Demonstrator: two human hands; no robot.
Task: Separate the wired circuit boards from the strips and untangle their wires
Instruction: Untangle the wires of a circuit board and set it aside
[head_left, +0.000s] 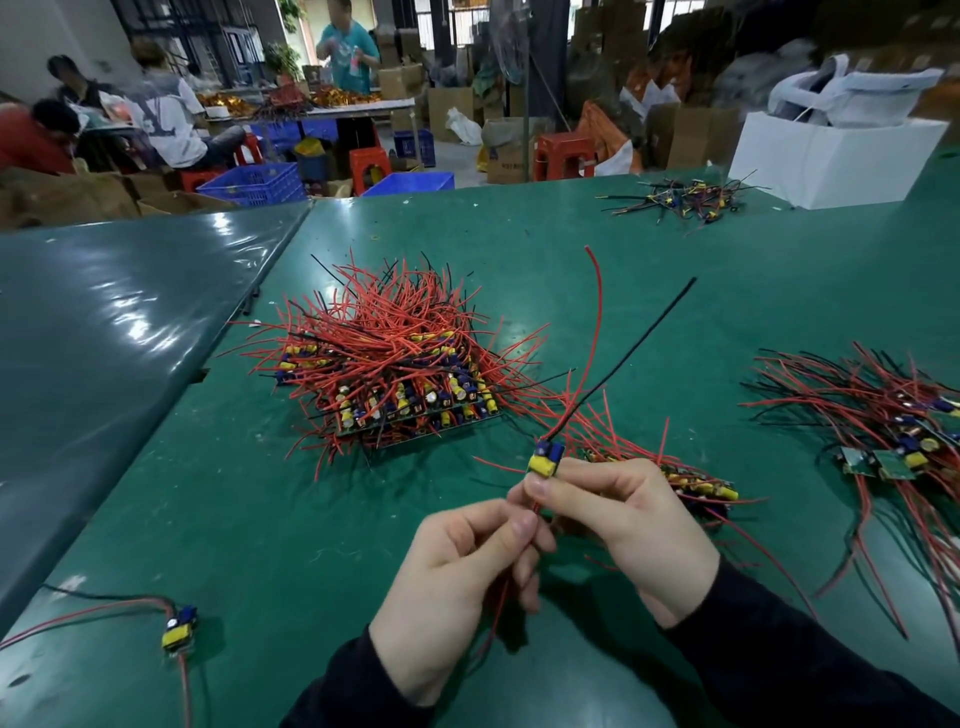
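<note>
Untangling one freed board at frame centre: right hand pinches it at thumb and fingertip, left hand pinches its lower red wires. Next move likely calls for stripping those leads straight, then parking it by the done unit lower left. Open green table ahead; uncut stack mid-frame, table seam on the left.
</note>
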